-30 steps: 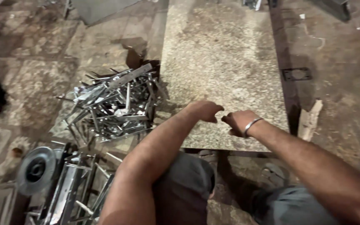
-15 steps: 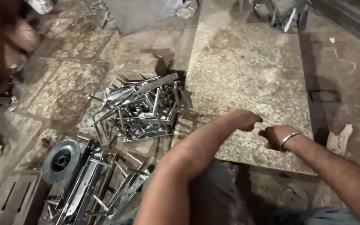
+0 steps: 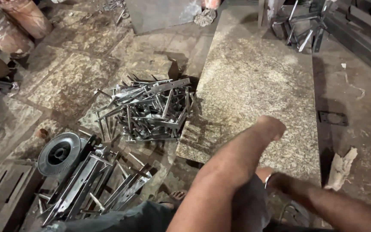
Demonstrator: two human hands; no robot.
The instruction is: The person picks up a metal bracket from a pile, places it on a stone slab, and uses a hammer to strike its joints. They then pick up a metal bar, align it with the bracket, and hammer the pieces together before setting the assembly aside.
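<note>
Since half a second ago, our right hand point(image 3: 260, 174) has dropped back behind the left forearm, and the left hand point(image 3: 271, 127) has pushed farther over the stone slab point(image 3: 254, 81). At near left lie a wire spool point(image 3: 59, 153) and long metal brackets point(image 3: 95, 182) on the floor. Farther along, a heap of metal pieces point(image 3: 147, 109) sits just left of the slab. Our left grip looks curled shut, holding nothing visible. Our right grip is mostly hidden; we cannot tell its state.
</note>
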